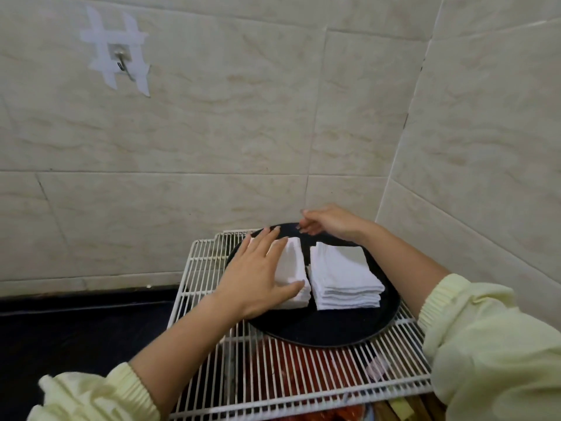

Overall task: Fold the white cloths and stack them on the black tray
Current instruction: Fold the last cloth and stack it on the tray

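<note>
Head: black tray (318,329) on wire rack (303,384), tiled walls (212,132); L hand (258,275) flat on cloths (293,265), R hand (328,221) loose.

Beige marbled wall tiles (212,132); taped hook (121,60).

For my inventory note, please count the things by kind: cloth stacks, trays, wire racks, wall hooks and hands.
White cloth stacks: 2
Black tray: 1
White wire rack: 1
Wall hook: 1
Hands: 2, left hand, right hand
Total: 7

You have 2 stacks of white cloths (294,268) (343,275), 1 black tray (318,326), 1 wire rack (303,378), 1 wall hook (123,63) and your 2 hands (258,275) (329,221)
</note>
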`<state>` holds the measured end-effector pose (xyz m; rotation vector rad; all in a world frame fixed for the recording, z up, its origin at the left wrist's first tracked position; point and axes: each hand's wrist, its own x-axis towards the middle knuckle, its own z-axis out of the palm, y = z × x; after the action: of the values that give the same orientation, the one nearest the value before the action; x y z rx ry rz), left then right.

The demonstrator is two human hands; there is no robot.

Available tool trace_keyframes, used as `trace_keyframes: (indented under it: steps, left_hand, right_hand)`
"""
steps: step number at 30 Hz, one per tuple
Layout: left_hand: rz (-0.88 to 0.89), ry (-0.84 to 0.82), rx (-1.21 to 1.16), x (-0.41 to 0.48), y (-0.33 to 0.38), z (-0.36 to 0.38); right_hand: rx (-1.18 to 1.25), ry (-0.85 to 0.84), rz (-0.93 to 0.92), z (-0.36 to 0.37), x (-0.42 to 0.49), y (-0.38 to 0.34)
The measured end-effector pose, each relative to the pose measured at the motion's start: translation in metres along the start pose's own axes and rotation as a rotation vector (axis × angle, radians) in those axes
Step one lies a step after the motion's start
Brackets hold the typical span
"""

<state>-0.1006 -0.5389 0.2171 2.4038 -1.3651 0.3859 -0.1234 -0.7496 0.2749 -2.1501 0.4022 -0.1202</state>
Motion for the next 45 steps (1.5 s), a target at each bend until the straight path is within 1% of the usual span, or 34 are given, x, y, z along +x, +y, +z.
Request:
trace_keyframes:
  steps: [2,3,5,8,10,12,14,16,18,20,21,23,25,27,36,41,43,45]
  left_hand:
    - [0.009,-0.122,0.110,-0.011,-0.012,0.002]
    - [0.013,-0.154,0.150,-0.014,-0.014,0.004]
    - [0.018,-0.155,0.192,-0.020,-0.018,0.008]
    - [0.012,-0.129,0.194,-0.024,-0.019,0.013]
    - [0.000,-0.132,0.188,-0.026,-0.020,0.017]
    - [-0.005,-0.167,0.182,-0.027,-0.021,0.020]
    - [-0.008,-0.191,0.154,-0.029,-0.021,0.019]
    - [-0.032,-0.169,0.049,-0.031,-0.018,0.012]
    - [-0.081,-0.062,-0.098,-0.030,-0.020,0.004]
    - [-0.112,0.032,-0.169,-0.024,-0.029,0.001]
    - [-0.108,0.027,-0.176,-0.020,-0.036,0.001]
    - [-0.077,-0.063,-0.169,-0.016,-0.046,0.005]
    - [-0.045,-0.148,-0.151,-0.014,-0.055,0.010]
    - [-0.027,-0.183,-0.162,-0.013,-0.061,0.012]
    - [-0.012,-0.239,-0.305,-0.014,-0.073,0.022]
    - [-0.008,-0.229,-0.356,-0.017,-0.070,0.023]
    - [-0.025,-0.169,-0.447,-0.014,-0.068,0.022]
    - [-0.086,-0.038,-0.550,-0.009,-0.065,0.024]
  right_hand:
    - [-0.098,-0.033,-0.006,0.018,0.006,-0.006]
    - [-0.164,-0.047,0.004,0.026,0.010,-0.008]
    - [-0.297,-0.104,0.015,0.041,0.017,-0.014]
    - [-0.473,-0.203,0.052,0.053,0.020,-0.020]
    - [-0.522,-0.230,0.094,0.055,0.021,-0.020]
    - [-0.553,-0.225,0.093,0.055,0.023,-0.021]
    - [-0.604,-0.202,0.050,0.052,0.018,-0.025]
    - [-0.564,-0.095,-0.056,0.045,0.015,-0.026]
    - [-0.495,0.087,-0.177,0.035,0.009,-0.025]
    - [-0.560,0.206,-0.292,0.030,-0.007,-0.021]
    - [-0.629,0.209,-0.348,0.031,-0.017,-0.016]
    - [-0.802,0.115,-0.428,0.039,-0.037,0.002]
    - [-0.929,0.009,-0.438,0.047,-0.047,0.020]
    - [-0.993,-0.028,-0.409,0.049,-0.049,0.030]
    - [-1.049,-0.077,-0.316,0.046,-0.048,0.028]
    - [-0.931,-0.074,-0.282,0.046,-0.052,0.027]
    - [-0.842,-0.022,-0.271,0.045,-0.052,0.021]
    - [-0.715,0.074,-0.273,0.043,-0.053,0.015]
